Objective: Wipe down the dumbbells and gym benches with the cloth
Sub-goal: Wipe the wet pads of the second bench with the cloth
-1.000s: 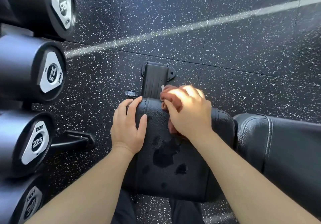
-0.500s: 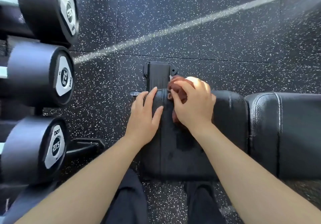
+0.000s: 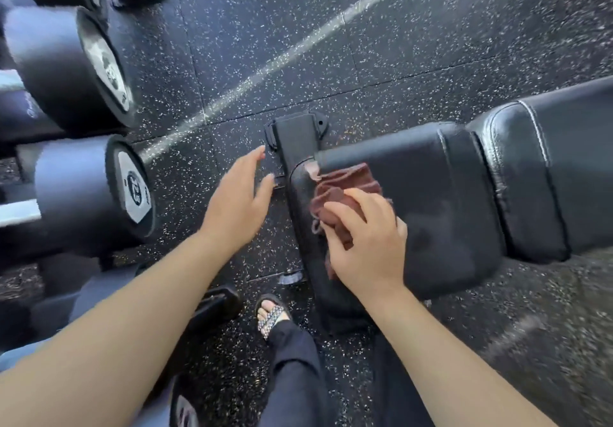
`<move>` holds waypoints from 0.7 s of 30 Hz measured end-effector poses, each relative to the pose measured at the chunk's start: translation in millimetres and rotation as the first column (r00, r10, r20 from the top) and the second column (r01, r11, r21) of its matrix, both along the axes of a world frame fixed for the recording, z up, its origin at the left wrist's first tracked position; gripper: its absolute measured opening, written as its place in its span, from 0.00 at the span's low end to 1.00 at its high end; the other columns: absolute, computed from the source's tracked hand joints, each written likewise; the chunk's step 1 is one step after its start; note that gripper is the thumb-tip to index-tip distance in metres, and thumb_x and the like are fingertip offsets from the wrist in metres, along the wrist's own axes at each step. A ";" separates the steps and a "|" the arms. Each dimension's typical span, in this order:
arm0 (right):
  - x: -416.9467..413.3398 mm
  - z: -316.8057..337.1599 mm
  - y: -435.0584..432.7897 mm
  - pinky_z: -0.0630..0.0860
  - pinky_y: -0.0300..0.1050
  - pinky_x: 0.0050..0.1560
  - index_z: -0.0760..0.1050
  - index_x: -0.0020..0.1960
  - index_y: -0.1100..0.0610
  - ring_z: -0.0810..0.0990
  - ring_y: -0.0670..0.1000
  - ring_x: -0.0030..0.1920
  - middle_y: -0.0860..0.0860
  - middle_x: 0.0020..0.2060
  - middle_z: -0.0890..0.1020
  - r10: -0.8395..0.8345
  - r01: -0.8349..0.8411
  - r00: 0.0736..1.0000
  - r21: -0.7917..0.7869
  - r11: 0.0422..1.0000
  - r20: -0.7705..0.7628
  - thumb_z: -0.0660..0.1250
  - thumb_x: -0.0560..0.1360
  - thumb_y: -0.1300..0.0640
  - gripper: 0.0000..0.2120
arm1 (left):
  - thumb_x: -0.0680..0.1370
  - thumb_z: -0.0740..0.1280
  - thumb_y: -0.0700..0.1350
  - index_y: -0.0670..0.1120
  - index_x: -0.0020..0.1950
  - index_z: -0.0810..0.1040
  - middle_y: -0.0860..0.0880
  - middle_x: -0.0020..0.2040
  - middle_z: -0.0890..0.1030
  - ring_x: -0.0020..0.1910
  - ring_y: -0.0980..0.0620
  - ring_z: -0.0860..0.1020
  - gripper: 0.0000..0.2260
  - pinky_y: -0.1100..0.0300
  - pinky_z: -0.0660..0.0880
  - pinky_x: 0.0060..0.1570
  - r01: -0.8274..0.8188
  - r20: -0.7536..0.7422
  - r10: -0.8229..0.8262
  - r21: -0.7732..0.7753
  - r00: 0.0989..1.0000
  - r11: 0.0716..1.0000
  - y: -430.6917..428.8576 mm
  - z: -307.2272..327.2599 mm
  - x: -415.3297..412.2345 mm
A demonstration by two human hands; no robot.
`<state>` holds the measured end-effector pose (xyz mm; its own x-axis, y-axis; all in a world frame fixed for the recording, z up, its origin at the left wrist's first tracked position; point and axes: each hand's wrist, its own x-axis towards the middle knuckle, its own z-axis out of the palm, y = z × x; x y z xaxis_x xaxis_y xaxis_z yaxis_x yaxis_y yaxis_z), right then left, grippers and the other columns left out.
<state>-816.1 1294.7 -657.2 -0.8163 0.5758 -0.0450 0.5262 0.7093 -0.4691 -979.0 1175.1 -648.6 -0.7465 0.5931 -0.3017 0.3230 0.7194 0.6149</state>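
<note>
At the far left, black dumbbells are seen racked end-on. The grey end plate of the upper dumbbell (image 3: 106,62) is too blurred for its writing to be read. On the end plate of the lower dumbbell (image 3: 132,188) a number is printed in a dark circle, and it appears to read 22.5. Just right of them, the left hand (image 3: 237,201) is held above the speckled black floor (image 3: 431,28), palm down, fingers straight and slightly spread, with nothing grasped. Its fingertips are pointed towards the end of the bench and lie near it; contact cannot be made out. The forearm is stretched in from the lower left. Below it, a foot in a patterned sandal (image 3: 272,315) is planted on the floor. Further right, the black padded seat (image 3: 447,194) of the bench is shown, with its frame foot (image 3: 297,138) jutting out beyond the left end. A reddish-brown cloth (image 3: 348,181) is bunched on the seat's left edge, where it is gripped and pressed down by the right hand (image 3: 368,247), whose fingers are curled over it. At the far right, the backrest pad (image 3: 547,168) is set just beside the seat.
</note>
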 end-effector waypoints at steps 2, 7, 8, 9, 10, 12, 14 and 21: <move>26.9 0.5 11.4 0.73 0.58 0.49 0.78 0.53 0.45 0.74 0.55 0.60 0.47 0.57 0.77 -0.093 0.093 0.996 -0.001 0.996 -0.001 0.68 0.70 0.49 0.11 | 0.80 0.58 0.46 0.45 0.73 0.62 0.48 0.70 0.68 0.69 0.50 0.66 0.21 0.57 0.60 0.68 0.090 -0.050 -0.089 0.018 0.995 0.996 27.9 0.8 4.8; 36.6 -0.5 79.8 0.72 0.61 0.52 0.79 0.53 0.47 0.72 0.56 0.61 0.48 0.58 0.77 -0.372 0.373 0.927 0.016 0.928 -0.038 0.68 0.71 0.50 0.11 | 0.78 0.55 0.50 0.43 0.71 0.66 0.45 0.71 0.68 0.70 0.46 0.65 0.23 0.53 0.60 0.70 0.371 -0.196 -0.369 -0.025 0.909 0.928 98.5 -11.2 31.3; 33.1 -0.7 95.1 0.72 0.62 0.52 0.79 0.54 0.47 0.72 0.56 0.62 0.49 0.59 0.77 -0.410 0.411 0.911 0.013 0.912 -0.043 0.68 0.72 0.49 0.11 | 0.78 0.55 0.51 0.44 0.71 0.67 0.45 0.71 0.68 0.70 0.46 0.65 0.23 0.48 0.61 0.70 0.397 -0.222 -0.396 -0.041 0.891 0.917 109.3 -14.4 36.1; 30.8 -0.8 106.4 0.72 0.62 0.53 0.79 0.54 0.47 0.72 0.56 0.62 0.49 0.59 0.77 -0.433 0.433 0.900 0.002 0.901 -0.049 0.68 0.73 0.49 0.11 | 0.78 0.56 0.51 0.45 0.71 0.67 0.46 0.71 0.67 0.70 0.46 0.65 0.22 0.45 0.61 0.69 0.410 -0.241 -0.411 -0.059 0.879 0.910 117.8 -17.9 40.5; 31.8 -1.1 111.8 0.72 0.61 0.54 0.79 0.55 0.47 0.71 0.55 0.63 0.49 0.60 0.77 -0.436 0.436 0.899 -0.010 0.900 -0.048 0.68 0.73 0.48 0.11 | 0.78 0.56 0.51 0.46 0.71 0.66 0.47 0.72 0.67 0.71 0.47 0.64 0.22 0.43 0.61 0.69 0.410 -0.254 -0.418 -0.084 0.872 0.908 123.8 -20.8 44.9; 42.5 -1.4 108.4 0.71 0.60 0.54 0.78 0.56 0.47 0.70 0.54 0.63 0.48 0.60 0.76 -0.393 0.393 0.918 -0.006 0.920 -0.050 0.67 0.73 0.48 0.12 | 0.79 0.58 0.50 0.48 0.71 0.66 0.49 0.72 0.66 0.71 0.49 0.63 0.21 0.43 0.59 0.69 0.386 -0.292 -0.411 -0.141 0.864 0.912 129.3 -26.3 50.8; 63.6 -2.2 93.0 0.71 0.59 0.53 0.78 0.55 0.46 0.70 0.54 0.62 0.48 0.60 0.76 -0.377 0.378 0.925 0.002 0.926 -0.052 0.66 0.72 0.48 0.12 | 0.79 0.57 0.50 0.48 0.71 0.65 0.50 0.72 0.67 0.70 0.50 0.64 0.20 0.44 0.60 0.68 0.374 -0.340 -0.410 -0.169 0.846 0.912 130.0 -29.6 54.7; 117.9 -10.9 54.2 0.70 0.56 0.54 0.80 0.54 0.48 0.72 0.55 0.61 0.50 0.59 0.77 -0.448 0.453 0.887 0.019 0.892 -0.110 0.67 0.73 0.49 0.11 | 0.79 0.55 0.52 0.48 0.71 0.65 0.50 0.72 0.67 0.69 0.48 0.65 0.21 0.47 0.60 0.66 0.374 -0.393 -0.407 -0.159 0.825 0.914 128.7 -32.8 55.2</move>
<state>-698.1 1348.9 -668.1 -0.4677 0.8821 0.0560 0.7460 0.4280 -0.5103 -923.8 1303.8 -681.4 -0.5214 0.8501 -0.0739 0.7964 0.5159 0.3154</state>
